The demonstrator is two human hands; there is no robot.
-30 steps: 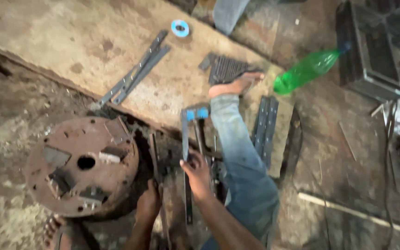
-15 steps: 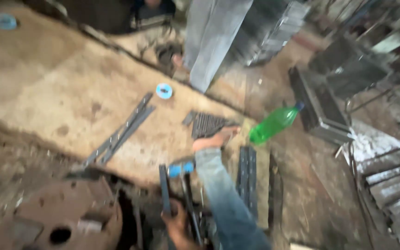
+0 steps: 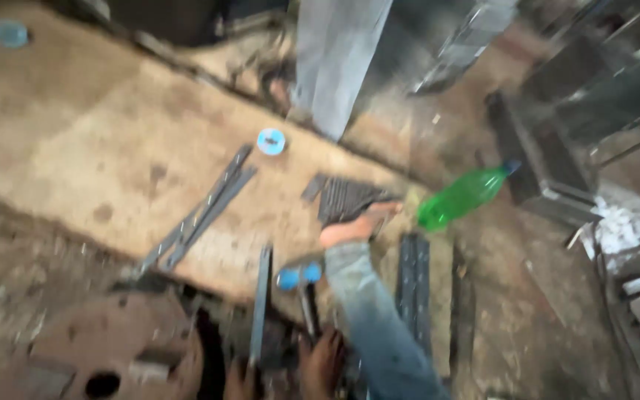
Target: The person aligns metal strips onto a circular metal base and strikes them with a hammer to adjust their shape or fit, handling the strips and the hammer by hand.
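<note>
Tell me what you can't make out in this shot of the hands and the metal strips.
Head view, blurred by motion throughout:
- Left hand: cut off by the bottom edge; its grip on the long metal bar cannot be judged.
- Right hand: smeared; whether it holds the blue-headed hammer by the handle is unclear.
- Stack of metal strips: partly covered by the bare foot; the count is unreadable.
- Round iron plate: cropped at the bottom.

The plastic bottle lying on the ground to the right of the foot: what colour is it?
Bright green, with a blue cap; the bottle shows in the head view.
</note>
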